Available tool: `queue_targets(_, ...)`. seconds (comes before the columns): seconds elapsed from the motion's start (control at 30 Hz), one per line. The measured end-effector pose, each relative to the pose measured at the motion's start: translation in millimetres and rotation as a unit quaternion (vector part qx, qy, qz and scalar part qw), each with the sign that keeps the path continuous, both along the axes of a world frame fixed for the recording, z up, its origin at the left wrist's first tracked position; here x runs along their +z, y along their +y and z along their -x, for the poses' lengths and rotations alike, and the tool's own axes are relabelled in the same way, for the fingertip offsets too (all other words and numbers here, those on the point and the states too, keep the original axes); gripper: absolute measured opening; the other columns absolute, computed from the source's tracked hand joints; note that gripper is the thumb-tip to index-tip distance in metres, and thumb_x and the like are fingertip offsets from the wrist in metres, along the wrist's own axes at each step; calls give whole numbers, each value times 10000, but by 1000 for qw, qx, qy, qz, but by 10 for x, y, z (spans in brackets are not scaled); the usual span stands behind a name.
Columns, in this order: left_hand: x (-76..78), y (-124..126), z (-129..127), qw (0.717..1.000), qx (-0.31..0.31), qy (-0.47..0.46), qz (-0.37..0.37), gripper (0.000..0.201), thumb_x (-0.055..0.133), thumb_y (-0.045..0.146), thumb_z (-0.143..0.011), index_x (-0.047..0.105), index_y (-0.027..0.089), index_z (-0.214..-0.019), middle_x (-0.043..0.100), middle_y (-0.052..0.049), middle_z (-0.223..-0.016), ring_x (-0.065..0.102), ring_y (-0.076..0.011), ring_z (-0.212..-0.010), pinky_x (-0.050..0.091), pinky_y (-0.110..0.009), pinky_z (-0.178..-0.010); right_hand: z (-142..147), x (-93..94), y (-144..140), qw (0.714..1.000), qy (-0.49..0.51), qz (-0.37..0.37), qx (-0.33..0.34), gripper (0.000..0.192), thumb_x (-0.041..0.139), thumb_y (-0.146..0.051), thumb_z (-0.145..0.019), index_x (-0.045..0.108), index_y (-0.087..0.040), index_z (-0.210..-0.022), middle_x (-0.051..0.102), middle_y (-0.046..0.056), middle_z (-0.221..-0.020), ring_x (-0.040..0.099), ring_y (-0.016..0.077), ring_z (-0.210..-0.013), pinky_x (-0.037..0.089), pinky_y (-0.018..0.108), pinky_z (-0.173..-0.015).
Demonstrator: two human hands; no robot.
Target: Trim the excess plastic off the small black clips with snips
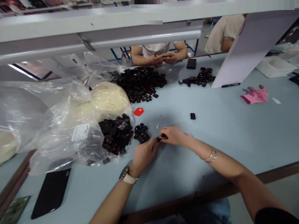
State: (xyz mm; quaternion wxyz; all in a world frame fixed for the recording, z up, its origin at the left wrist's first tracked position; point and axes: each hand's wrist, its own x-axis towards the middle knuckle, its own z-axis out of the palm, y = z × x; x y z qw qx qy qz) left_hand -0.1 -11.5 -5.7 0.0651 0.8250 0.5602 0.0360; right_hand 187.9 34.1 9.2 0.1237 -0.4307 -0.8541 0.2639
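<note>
- Busy at the pale blue tabletop (224, 124), nearer its front edge than its back, apparently with fine fingertip handling; seems to call next for a steady pinch and small, careful finger movements.
- Placed right of the clear plastic bag (52, 149), toward the tabletop's left side.
- Angled inward from the front edge: left hand (143, 154), fingers reaching forward, and right hand (174, 136), palm down, fingers bent; meeting at the tips.
- Just beyond the left hand: loose dark parts (141, 133).
- Pinched between both hands' fingertips: small dark piece (163, 137).
</note>
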Motion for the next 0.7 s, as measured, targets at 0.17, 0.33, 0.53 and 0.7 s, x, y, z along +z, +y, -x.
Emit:
queue_targets(0.17, 10, 8, 1, 1000, 5, -14, 14, 293, 466, 310, -926, 645, 214, -1137, 724, -52, -730, 671, -177, -643, 384, -229, -531, -68, -4, 73, 997, 57, 37, 26, 258, 722, -350, -747, 688, -169, -927, 707, 52, -893, 642, 183, -803, 427, 260, -681)
queue_targets(0.33, 27, 0, -2, 999, 9, -28, 21, 296, 447, 320, -929, 636, 209, -1128, 707, -41, -695, 653, -171, -612, 371, -229, -517, -98, -61, 140, 994, 95, 13, -47, 540, 711, -535, -723, 653, -174, -1120, 686, 101, -1077, 656, 230, -957, 483, 313, -811)
queue_targets(0.53, 10, 6, 2, 1000, -4, -17, 11, 299, 442, 349, -929, 629, 201, -1109, 705, -47, -687, 649, -179, -601, 348, -236, -495, -1, -103, 107, 996, 30, -86, 3, 544, 471, -390, -930, 403, -172, -1424, 467, 143, -1435, 520, 253, -1240, 433, 388, -995)
queue_targets(0.7, 25, 6, -7, 1000, -9, -5, 8, 298, 426, 341, -942, 639, 186, -1082, 708, -59, -688, 660, -193, -612, 354, -249, -505, 31, -86, 82, 996, 10, -82, 27, 430, 437, -336, -944, 540, -146, -1316, 598, 142, -1304, 598, 256, -1133, 446, 392, -957)
